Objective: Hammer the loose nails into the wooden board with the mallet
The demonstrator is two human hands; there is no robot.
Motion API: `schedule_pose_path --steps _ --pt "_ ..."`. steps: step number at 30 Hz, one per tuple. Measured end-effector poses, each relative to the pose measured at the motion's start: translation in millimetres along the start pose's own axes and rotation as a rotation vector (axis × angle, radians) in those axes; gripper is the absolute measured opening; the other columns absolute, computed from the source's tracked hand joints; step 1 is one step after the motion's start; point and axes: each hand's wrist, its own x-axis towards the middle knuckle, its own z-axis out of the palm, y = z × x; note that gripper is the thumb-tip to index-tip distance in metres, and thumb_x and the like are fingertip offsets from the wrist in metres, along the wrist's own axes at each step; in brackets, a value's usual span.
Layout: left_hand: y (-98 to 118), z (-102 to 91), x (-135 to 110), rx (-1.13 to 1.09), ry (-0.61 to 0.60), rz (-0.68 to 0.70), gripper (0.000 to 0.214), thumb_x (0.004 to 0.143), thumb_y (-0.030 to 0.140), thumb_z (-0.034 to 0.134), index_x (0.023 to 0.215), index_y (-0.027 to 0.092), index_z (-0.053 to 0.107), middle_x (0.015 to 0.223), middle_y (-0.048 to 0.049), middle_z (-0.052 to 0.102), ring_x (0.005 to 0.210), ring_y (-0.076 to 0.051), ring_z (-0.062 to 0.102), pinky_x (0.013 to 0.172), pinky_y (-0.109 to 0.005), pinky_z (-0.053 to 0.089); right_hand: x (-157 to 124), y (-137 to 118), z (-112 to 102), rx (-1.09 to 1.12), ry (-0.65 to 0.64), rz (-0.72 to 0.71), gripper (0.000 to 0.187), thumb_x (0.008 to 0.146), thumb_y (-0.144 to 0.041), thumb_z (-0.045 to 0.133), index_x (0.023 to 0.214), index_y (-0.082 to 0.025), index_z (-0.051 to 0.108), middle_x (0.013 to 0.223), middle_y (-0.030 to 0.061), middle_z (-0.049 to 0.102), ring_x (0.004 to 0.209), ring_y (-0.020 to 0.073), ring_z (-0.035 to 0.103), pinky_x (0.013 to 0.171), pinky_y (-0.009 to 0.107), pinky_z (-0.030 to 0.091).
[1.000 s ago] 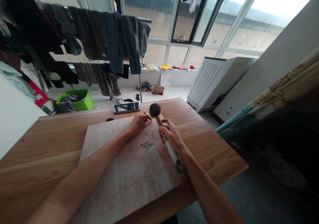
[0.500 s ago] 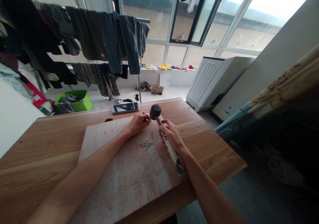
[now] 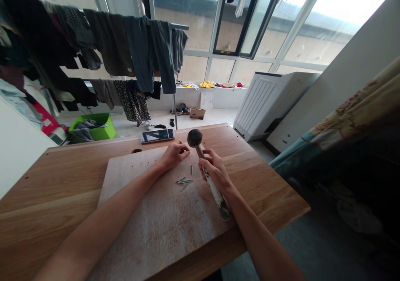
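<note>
My right hand is wrapped round the handle of a mallet with a black head and a worn, pale handle. The mallet's head is up near the far edge of a whitish wooden board, just right of my left hand. Thumb and fingertips of that left hand are pinched together over the board's far edge; whatever is between them is too small to make out. Several loose nails lie in a small pile on the board, and a single nail lies a little beyond them.
Under the board is a wooden table. A phone lies beyond the board, with a small brown round object nearer its edge. Past the table are hanging clothes, a green basket and a white appliance. A curtain hangs at right.
The mallet's head has risen very slightly in my right hand. My left hand keeps its pinch in about the same place, and the nails have not moved.
</note>
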Motion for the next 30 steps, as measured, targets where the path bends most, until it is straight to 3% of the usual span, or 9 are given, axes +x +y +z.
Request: schedule_pose_path --steps 7,12,16,21,25,30 --pt "1 -0.4 0 -0.013 -0.002 0.002 0.007 0.079 0.015 0.067 0.079 0.016 0.074 0.078 -0.0012 0.057 0.062 -0.010 0.054 0.060 -0.022 0.047 1 1 1 -0.028 -0.012 0.068 0.024 0.078 -0.034 0.060 0.096 -0.021 0.051 0.057 -0.0094 0.056 0.034 0.0081 0.046 0.030 0.018 0.036" --pt "1 -0.5 0 0.015 0.005 0.001 0.005 0.079 0.017 0.069 0.079 0.017 0.074 0.080 -0.0018 0.059 0.064 -0.010 0.055 0.063 -0.023 0.048 2 2 -1 0.046 -0.011 0.022 0.026 0.079 -0.035 0.060 0.099 -0.022 0.050 0.059 -0.0097 0.056 0.033 0.0079 0.045 0.029 0.018 0.035" --pt "3 -1.6 0 0.016 -0.008 -0.001 0.008 0.079 0.015 0.067 0.081 0.017 0.075 0.077 -0.0007 0.057 0.061 -0.010 0.053 0.060 -0.022 0.047 2 1 -1 0.010 -0.016 0.090 0.026 0.078 -0.035 0.061 0.097 -0.021 0.050 0.057 -0.0090 0.056 0.033 0.0085 0.046 0.029 0.019 0.035" --pt "4 -3.3 1 0.056 -0.027 -0.028 0.007 0.080 0.020 0.068 0.080 0.016 0.074 0.080 -0.0017 0.058 0.063 -0.010 0.054 0.063 -0.024 0.048 3 0 -3 0.036 0.068 0.068 0.031 0.077 -0.038 0.060 0.100 -0.021 0.048 0.058 -0.0094 0.056 0.035 0.0089 0.045 0.030 0.020 0.037" --pt "2 -1.0 1 0.057 -0.049 -0.042 0.011 0.080 0.026 0.071 0.083 0.016 0.072 0.084 -0.0022 0.057 0.064 -0.011 0.057 0.063 -0.025 0.049 8 7 -9 -0.097 0.097 0.151 0.025 0.077 -0.034 0.057 0.096 -0.021 0.049 0.056 -0.0083 0.057 0.034 0.0099 0.048 0.030 0.020 0.036" --pt "6 -5.4 1 0.060 0.016 -0.055 0.022 0.077 0.033 0.072 0.088 0.015 0.064 0.095 -0.0037 0.054 0.065 -0.011 0.057 0.063 -0.025 0.050 13 13 -13 -0.158 0.087 0.222 0.018 0.079 -0.027 0.054 0.094 -0.020 0.049 0.059 -0.0058 0.060 0.034 0.0099 0.051 0.030 0.020 0.037"
